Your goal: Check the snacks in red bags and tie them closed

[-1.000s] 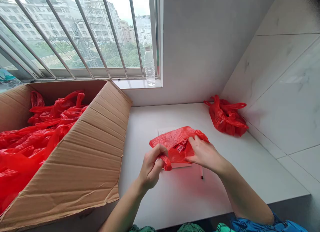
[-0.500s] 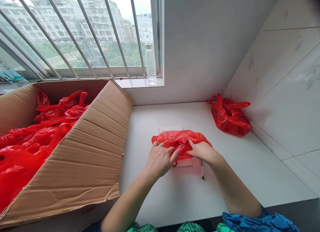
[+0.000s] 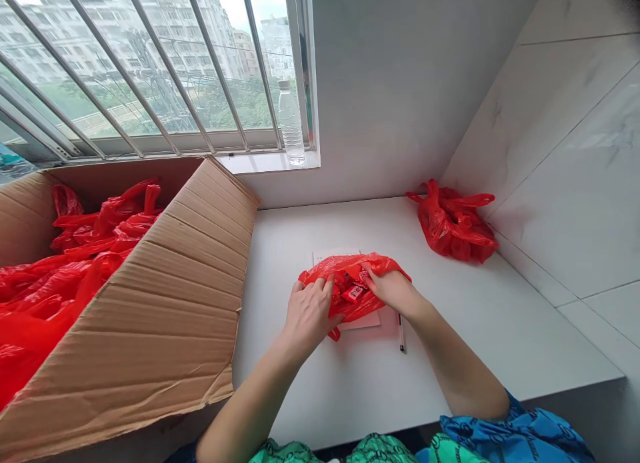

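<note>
A red plastic bag [image 3: 367, 308] lies on the white table in front of me, its mouth spread wide. Inside show several small red packets [image 3: 355, 292] with pale print. My left hand [image 3: 311, 310] grips the bag's left rim, thumb toward the near side and fingers over the edge. At the other side, my right hand [image 3: 393, 291] holds the right rim, its fingertips reaching into the mouth beside the packets. Part of a white sheet or pad [image 3: 363, 322] sticks out from beneath the bag. Close by on the right lies a pen [image 3: 401, 335], its upper end hidden.
On the left stands a large cardboard box [image 3: 165, 303] full of red plastic bags [image 3: 90, 250]. Another filled red bag [image 3: 453, 223] sits at the back right against the tiled wall. A clear bottle [image 3: 291, 126] stands on the windowsill before the barred window.
The bag's mouth has been pulled wider, so more red packets show inside. My left hand's fingers have spread along the rim. The whole view has shifted slightly.
</note>
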`<act>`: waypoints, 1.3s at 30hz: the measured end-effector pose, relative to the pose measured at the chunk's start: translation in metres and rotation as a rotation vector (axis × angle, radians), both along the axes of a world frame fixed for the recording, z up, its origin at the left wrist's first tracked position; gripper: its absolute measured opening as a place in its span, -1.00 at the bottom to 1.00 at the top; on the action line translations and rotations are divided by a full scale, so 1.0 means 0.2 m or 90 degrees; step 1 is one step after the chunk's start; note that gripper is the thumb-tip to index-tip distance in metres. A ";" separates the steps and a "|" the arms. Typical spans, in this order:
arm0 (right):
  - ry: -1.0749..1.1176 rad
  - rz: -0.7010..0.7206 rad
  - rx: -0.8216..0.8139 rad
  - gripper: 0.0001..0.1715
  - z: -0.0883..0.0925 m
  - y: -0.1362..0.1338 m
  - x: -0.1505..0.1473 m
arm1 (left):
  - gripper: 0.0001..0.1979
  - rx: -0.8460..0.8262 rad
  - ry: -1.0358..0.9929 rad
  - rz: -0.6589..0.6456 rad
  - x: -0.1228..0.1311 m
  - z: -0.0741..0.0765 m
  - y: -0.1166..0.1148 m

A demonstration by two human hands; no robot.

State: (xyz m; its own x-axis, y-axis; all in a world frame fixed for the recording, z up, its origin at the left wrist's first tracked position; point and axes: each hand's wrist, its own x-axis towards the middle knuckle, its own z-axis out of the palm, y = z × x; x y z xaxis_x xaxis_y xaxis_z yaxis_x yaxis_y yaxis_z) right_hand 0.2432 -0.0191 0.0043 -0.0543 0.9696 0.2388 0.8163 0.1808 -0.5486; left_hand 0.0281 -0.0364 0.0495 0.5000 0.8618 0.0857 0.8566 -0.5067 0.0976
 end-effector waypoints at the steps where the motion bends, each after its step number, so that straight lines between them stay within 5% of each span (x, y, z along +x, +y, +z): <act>1: -0.014 -0.008 -0.020 -0.77 -0.02 0.00 0.00 | -0.62 -0.009 0.010 0.002 -0.01 0.00 0.00; 6: -0.107 0.002 -0.120 -0.55 -0.04 0.00 0.02 | -0.82 -0.012 0.013 0.030 -0.03 -0.05 0.01; 14: -0.104 0.019 -0.164 -0.70 0.06 0.01 -0.01 | -0.90 -0.052 0.010 0.026 -0.04 -0.11 0.04; 21: 0.192 0.087 -0.148 -0.53 0.20 -0.02 0.01 | -0.98 -0.021 -0.047 0.024 -0.04 -0.09 0.02; 28: 0.416 0.207 -0.207 -0.52 0.27 -0.03 -0.02 | -0.78 -0.026 -0.270 0.021 -0.01 -0.06 0.01; 32: 0.451 0.271 -0.281 -0.53 0.26 -0.03 -0.03 | -0.76 -0.024 -0.310 0.008 -0.02 -0.05 0.02; 39: 0.378 0.225 -0.200 -0.69 0.24 -0.04 -0.02 | -0.78 -0.024 -0.252 -0.041 -0.04 -0.05 0.02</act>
State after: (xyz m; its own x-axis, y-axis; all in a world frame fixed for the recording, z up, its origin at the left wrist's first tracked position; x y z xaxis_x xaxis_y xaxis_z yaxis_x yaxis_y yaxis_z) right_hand 0.2389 -0.0280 0.0531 -0.3226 0.9456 0.0409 0.2907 0.1401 -0.9465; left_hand 0.0203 -0.0327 0.0392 0.4873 0.8361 0.2519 0.7156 -0.5477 0.4336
